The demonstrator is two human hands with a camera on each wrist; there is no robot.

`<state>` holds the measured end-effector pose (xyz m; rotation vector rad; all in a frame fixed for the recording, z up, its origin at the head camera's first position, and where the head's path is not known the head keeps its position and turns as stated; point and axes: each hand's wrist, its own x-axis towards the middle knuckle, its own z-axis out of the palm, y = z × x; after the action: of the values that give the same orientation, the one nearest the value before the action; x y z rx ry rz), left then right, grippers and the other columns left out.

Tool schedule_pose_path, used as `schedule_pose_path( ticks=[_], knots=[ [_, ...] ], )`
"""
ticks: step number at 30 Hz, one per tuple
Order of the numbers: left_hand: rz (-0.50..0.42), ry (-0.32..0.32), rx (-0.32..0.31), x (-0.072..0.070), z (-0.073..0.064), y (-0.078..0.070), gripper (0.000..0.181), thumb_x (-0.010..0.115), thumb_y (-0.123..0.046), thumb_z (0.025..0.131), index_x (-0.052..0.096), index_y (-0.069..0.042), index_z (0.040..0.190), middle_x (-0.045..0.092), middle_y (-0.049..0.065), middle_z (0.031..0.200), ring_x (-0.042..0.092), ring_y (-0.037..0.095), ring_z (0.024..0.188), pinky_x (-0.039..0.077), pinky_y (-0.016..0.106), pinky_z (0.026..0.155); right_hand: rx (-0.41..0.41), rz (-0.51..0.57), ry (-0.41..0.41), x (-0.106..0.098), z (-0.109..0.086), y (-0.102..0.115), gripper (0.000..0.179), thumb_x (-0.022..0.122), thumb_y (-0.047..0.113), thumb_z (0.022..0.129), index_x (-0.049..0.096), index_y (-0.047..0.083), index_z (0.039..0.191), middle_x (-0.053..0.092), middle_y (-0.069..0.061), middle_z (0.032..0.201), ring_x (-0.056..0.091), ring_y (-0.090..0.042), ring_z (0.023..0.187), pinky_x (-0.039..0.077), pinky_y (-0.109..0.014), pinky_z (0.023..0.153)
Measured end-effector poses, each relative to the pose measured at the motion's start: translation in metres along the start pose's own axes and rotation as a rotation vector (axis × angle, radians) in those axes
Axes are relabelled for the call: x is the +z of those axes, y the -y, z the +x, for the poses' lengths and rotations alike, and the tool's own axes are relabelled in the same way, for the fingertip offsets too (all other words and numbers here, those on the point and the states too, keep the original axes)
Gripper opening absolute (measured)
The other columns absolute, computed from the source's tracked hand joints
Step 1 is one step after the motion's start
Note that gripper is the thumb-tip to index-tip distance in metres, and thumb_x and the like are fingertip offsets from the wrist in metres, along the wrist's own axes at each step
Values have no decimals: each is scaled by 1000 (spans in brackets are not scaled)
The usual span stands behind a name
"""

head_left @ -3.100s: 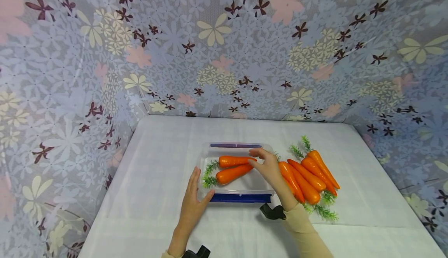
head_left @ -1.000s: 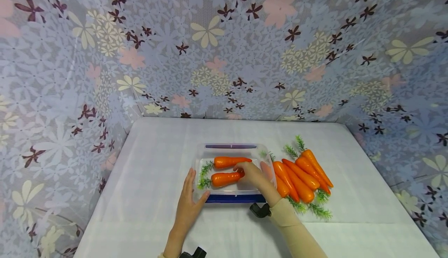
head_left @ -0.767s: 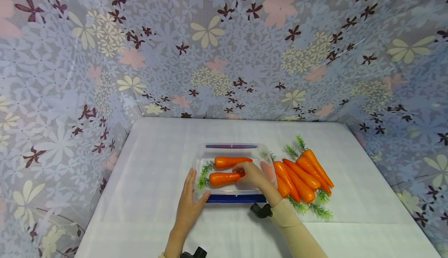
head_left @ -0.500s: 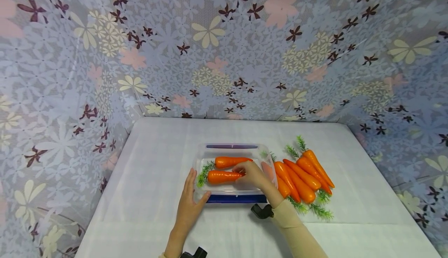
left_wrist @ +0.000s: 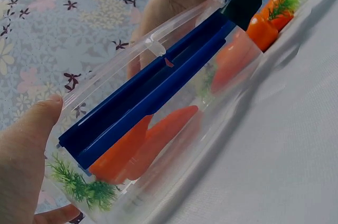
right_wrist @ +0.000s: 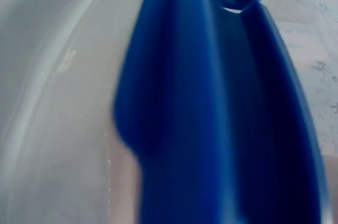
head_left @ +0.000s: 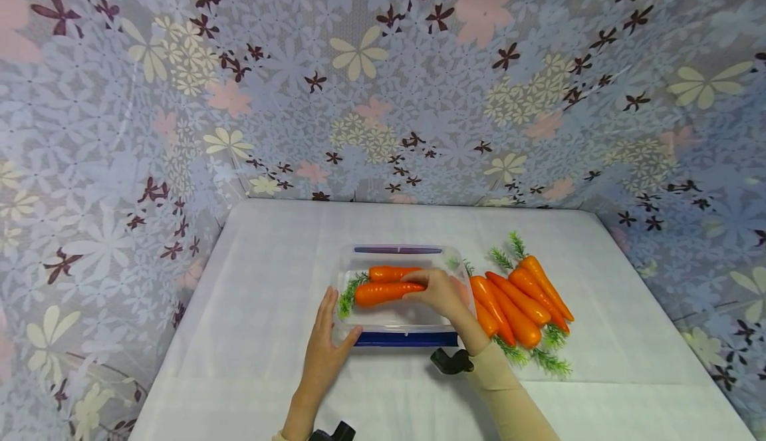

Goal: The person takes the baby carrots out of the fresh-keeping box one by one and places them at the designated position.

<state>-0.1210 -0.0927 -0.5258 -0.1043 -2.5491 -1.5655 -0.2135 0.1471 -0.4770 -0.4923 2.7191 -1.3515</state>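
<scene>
A clear plastic container [head_left: 383, 328] with blue side clips stands mid-table, two carrots with green tops inside. My right hand [head_left: 439, 293] reaches into it and pinches the thin tip of the nearer carrot [head_left: 383, 293], which lies against the farther carrot [head_left: 389, 273]. My left hand [head_left: 323, 341] rests at the container's left front corner with fingers extended; in the left wrist view its thumb [left_wrist: 50, 109] touches the rim. A blue clip [right_wrist: 185, 102] fills most of the right wrist view, hiding the right fingers there.
Several more carrots [head_left: 520, 301] lie in a pile on the white tablecloth [head_left: 269, 261], close to the container's right side. Flowered fabric [head_left: 359, 128] rises behind the table and along its sides.
My right hand has brought the nearer carrot down into the container and slid it left, then back toward the farther one. My left hand has stayed at the corner.
</scene>
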Motion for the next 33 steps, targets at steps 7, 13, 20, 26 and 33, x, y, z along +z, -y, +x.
schedule_pose_path(
  ticks=[7, 13, 20, 26, 33],
  knots=[
    [-4, -2, 14, -1, 1, -1, 79, 67, -35, 87, 26, -16, 151, 19, 0, 161, 27, 31, 145, 30, 59, 111, 14, 115, -57, -3, 3, -1, 28, 79, 6, 75, 72, -3, 101, 71, -21, 103, 64, -15, 84, 52, -15, 72],
    [-9, -9, 34, 1, 2, 1, 78, 68, -34, 87, 26, -16, 151, 20, 0, 160, 28, 32, 144, 32, 60, 110, 39, 187, -99, -10, -2, 4, 31, 79, 9, 75, 72, -2, 103, 70, -22, 108, 65, -16, 86, 53, -15, 71],
    [2, -7, 46, -2, 1, 1, 78, 67, -33, 88, 26, -16, 151, 20, 2, 160, 28, 33, 144, 32, 59, 110, 108, 229, -202, -27, -16, 11, 33, 80, 12, 75, 72, 1, 106, 72, -20, 104, 63, -6, 80, 54, -16, 71],
    [5, -5, 36, -2, 1, 0, 78, 66, -38, 88, 25, -17, 151, 20, 2, 160, 26, 32, 145, 29, 59, 112, 157, 270, -272, -46, -29, 17, 35, 77, 13, 79, 69, -1, 110, 69, -23, 108, 63, 0, 80, 54, -15, 73],
    [-4, -8, 34, -1, 1, 1, 79, 66, -38, 87, 27, -14, 151, 20, 2, 160, 26, 32, 145, 28, 58, 113, 275, 296, -444, -70, -45, 9, 41, 77, 20, 80, 68, 0, 115, 72, -6, 105, 63, 4, 83, 54, -13, 76]
  ],
)
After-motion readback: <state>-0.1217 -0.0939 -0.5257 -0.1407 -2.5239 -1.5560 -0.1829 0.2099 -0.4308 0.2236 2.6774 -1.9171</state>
